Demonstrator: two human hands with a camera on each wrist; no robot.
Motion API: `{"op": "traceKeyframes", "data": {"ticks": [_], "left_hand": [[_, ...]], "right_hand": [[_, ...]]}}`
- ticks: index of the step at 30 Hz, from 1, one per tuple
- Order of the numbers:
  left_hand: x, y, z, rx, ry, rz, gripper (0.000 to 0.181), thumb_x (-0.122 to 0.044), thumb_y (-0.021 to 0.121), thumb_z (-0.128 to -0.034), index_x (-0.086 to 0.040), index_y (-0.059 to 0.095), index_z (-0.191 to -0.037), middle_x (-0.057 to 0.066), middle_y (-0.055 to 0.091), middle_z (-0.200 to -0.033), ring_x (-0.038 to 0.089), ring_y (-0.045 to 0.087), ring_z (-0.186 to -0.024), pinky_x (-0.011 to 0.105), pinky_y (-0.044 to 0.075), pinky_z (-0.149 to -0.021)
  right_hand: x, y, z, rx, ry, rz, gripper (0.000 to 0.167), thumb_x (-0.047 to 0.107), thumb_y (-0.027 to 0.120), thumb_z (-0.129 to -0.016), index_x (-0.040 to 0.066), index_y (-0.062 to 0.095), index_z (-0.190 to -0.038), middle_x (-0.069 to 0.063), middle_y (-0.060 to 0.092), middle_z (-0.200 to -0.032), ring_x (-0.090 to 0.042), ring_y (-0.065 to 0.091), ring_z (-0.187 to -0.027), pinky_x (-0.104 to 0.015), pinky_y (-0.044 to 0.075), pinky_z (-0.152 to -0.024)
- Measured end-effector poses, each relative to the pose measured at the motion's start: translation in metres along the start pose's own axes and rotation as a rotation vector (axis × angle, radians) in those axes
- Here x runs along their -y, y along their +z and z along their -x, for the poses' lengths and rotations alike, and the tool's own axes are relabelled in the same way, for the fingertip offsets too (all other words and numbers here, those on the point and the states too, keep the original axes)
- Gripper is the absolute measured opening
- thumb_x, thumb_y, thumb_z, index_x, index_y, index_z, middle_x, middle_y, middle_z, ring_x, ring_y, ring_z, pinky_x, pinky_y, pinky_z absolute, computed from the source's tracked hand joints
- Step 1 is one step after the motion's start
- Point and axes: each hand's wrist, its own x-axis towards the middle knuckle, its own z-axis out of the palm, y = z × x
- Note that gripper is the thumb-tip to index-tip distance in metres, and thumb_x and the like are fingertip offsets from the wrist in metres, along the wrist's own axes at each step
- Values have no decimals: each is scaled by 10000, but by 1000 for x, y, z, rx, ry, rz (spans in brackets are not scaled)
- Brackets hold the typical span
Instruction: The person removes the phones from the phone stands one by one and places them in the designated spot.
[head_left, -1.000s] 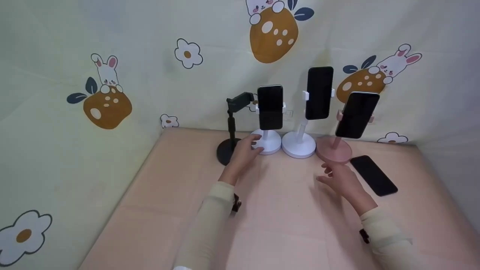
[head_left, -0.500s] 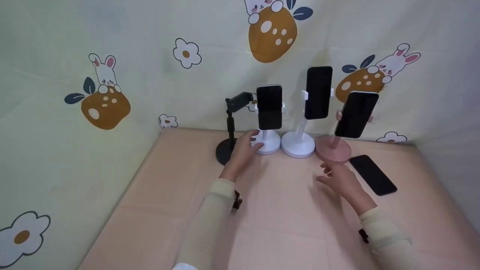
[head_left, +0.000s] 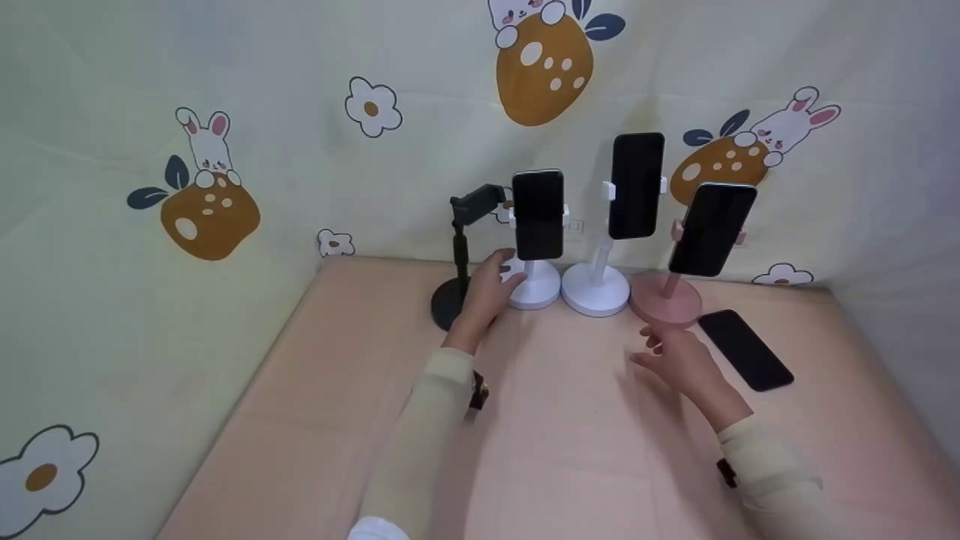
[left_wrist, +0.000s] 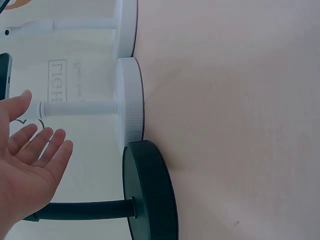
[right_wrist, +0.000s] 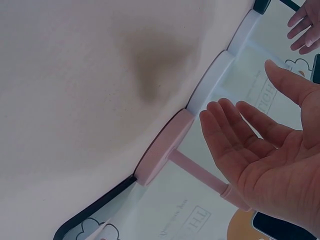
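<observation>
"Right hand (head_left: pixel 684 365)?"
"Fingers relaxed, empty; pink stand (head_left: pixel 681 302) at its twelve o'clock"
"Left hand (head_left: pixel 486 295)?"
"Fingers and thumb apart, empty, white stand (head_left: pixel 541 290) at its two o'clock; likely reaching, gripping would mean closing round the stem (left_wrist: pixel 82 108)"

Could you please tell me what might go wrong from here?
The left hand is close to the black phone stand and the leftmost white phone stand, so it might knock either one. The right hand is near the pink phone stand; a bump could perhaps loosen its slanted smartphone. The flat-lying smartphone is also nearby and might get pushed.
</observation>
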Motion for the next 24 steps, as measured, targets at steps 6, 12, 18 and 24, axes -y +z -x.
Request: {"op": "traceKeyframes", "data": {"ticks": [6, 12, 18, 24], "left_hand": [[-1, 0, -5, -10, 12, 30, 469, -148, 637, -976, -24, 506, -1409, 166, 541, -1454, 346, 571, -1292, 408, 485, -1082], [-2, 0, -8, -7, -3, 51, 472, -165, 636, -979, -39, 506, -1414, 157, 533, -1464, 338, 565, -1300, 406, 477, -1092], [-3, 1, -12, 29, -55, 70, 537, -203, 641, -980, -63, 452, -1463, 142, 479, -1517, 316, 535, -1339, 403, 458, -1114], [-3, 3, -17, 87, -62, 58, 613, -182, 654, -969, -66, 384, -1507, 142, 416, -1564, 326, 492, -1377, 405, 432, -1139]], "right_hand": [[-1, 0, 0, 10, 13, -3, 470, 211, 722, -907, -2, 563, -1294, -235, 636, -1189, -386, 612, -1075, -528, 533, -925], [-3, 1, -1, 8, 13, -5, 469, 213, 721, -908, -16, 571, -1289, -243, 641, -1184, -401, 617, -1082, -538, 533, -923], [-3, 1, 0, 7, 5, 4, 474, 224, 720, -908, -19, 574, -1289, -235, 651, -1162, -391, 627, -1067, -532, 537, -917], [-4, 1, 1, -18, -19, 4, 467, 215, 725, -903, -17, 570, -1278, -240, 652, -1157, -403, 633, -1062, -540, 535, -914]]}}
